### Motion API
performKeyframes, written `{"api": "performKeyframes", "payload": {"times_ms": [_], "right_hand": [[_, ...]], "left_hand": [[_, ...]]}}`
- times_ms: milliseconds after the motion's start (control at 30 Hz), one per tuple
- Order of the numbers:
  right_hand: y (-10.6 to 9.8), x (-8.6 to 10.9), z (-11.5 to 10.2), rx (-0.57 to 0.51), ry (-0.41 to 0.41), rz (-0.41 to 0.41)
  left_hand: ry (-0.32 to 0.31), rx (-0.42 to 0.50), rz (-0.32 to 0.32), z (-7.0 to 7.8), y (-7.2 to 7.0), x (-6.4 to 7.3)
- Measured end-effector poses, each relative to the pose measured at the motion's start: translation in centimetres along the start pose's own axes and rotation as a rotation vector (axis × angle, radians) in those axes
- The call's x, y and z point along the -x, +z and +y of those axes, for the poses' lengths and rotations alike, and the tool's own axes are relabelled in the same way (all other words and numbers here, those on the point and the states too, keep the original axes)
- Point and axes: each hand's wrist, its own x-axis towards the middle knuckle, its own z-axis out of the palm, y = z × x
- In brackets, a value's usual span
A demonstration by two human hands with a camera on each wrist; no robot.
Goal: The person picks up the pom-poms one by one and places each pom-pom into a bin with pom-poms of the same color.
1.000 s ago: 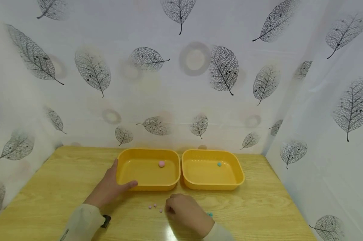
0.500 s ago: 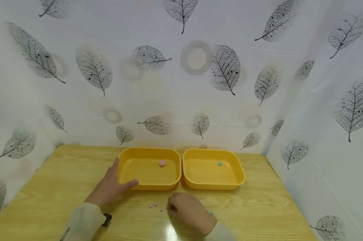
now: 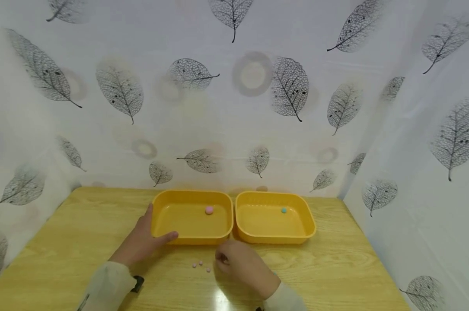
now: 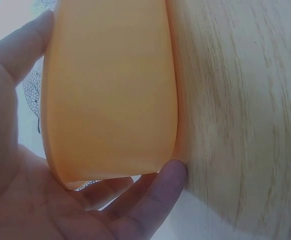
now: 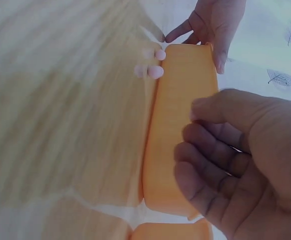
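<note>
My left hand (image 3: pixel 142 239) holds the left yellow plastic tray (image 3: pixel 197 240) at its near left corner, thumb along the front rim and fingers around the end wall. In the left wrist view, the fingers (image 4: pixel 158 197) curl round the tray's end. My right hand (image 3: pixel 240 263) is just in front of the two trays; its thumb and index finger pinch together, a pale pink speck of a small ball (image 5: pixel 193 116) showing between the tips. Three small pink balls (image 3: pixel 201 263) lie on the table left of it. A larger pink ball (image 3: pixel 208 210) rests inside the left tray.
Beside it stands a second yellow tray (image 3: pixel 275 240) with a small teal ball (image 3: pixel 284 211) inside. Another teal bit (image 3: pixel 275 273) peeks out behind my right wrist. The wood-grain table (image 3: pixel 335 268) meets leaf-print sheeting (image 3: pixel 222 125) at the back and sides.
My right hand has lifted slightly and moved forward toward the trays. Its forearm now hides most of the teal balls on the table. My left hand stays on the tray.
</note>
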Motion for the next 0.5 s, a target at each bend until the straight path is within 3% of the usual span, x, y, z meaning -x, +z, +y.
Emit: {"api": "performKeyframes", "payload": {"times_ms": [233,367,500], "right_hand": [[-0.9,-0.8,1.1,-0.053,-0.017,0.177],[-1.9,-1.7,1.7,-0.004,0.005,0.279],[-2.7,-3.2,2.8,0.068,0.044,0.298]], "left_hand": [[-0.005,0.022,0.000,0.1,0.0,0.0],[0.010,0.021,0.002,0.2,0.0,-0.1],[0.012,0.006,0.007,-0.1,0.1,-0.1]]}}
